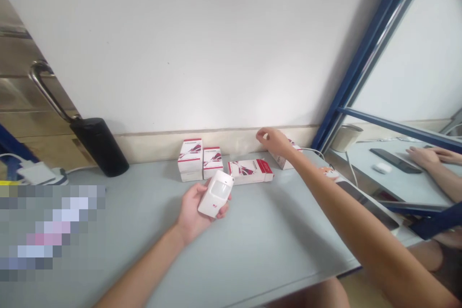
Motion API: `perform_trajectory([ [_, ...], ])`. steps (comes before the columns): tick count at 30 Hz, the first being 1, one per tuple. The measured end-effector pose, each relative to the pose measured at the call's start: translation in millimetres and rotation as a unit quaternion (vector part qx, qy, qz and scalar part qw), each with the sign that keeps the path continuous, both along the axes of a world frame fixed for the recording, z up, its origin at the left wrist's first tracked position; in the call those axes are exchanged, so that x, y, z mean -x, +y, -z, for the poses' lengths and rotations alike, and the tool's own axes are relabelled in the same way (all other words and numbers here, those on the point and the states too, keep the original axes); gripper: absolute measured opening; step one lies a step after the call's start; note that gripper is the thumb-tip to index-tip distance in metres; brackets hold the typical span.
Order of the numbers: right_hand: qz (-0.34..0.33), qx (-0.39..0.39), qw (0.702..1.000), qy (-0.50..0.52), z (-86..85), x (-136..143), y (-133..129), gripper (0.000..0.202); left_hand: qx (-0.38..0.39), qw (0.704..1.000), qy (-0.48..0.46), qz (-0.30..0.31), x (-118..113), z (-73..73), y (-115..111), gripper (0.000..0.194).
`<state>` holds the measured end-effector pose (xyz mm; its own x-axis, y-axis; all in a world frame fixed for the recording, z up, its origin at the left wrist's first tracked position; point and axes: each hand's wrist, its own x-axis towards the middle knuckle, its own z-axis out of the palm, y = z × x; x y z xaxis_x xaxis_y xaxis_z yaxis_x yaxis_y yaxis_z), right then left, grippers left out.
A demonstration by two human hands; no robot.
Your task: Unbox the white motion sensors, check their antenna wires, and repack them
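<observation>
My left hand (195,207) is wrapped round a white motion sensor (215,196) with a curved window and a small red mark. It holds the sensor tilted above the table. My right hand (272,138) is raised near the back wall, fingers curled together; whatever they may pinch is too small to make out. Just behind that hand stands a white and red box (285,160), partly covered by it. Beyond the sensor lies a flat red and white box (249,172). To its left are a small box (212,161) and a taller box (190,160).
A black cylinder (101,147) stands at the back left of the grey table (151,231). White adapters (39,172) lie farther left. A dark-screened device (364,202) is under my right forearm. Past the blue frame (371,53), another person's hands (429,156) rest by a keyboard (395,160).
</observation>
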<state>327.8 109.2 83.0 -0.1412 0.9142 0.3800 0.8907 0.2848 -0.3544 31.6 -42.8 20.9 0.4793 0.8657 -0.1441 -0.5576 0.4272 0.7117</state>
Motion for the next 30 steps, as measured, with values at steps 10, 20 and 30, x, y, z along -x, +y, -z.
perform_trajectory([
  [10, -0.105, -0.048, 0.924, 0.364, 45.3, -30, -56, 0.031, -0.113, 0.986, 0.048, -0.110, -4, -11.5, -12, 0.033],
  [20, -0.128, 0.030, 0.895, 0.426, 43.2, -17, -66, 0.036, -0.087, 0.994, 0.040, -0.047, -12, -11.6, -18, 0.039],
  [30, -0.142, 0.051, 0.905, 0.397, 46.1, -2, -76, 0.039, -0.119, 0.990, 0.063, -0.040, -18, -16.4, -24, 0.035],
])
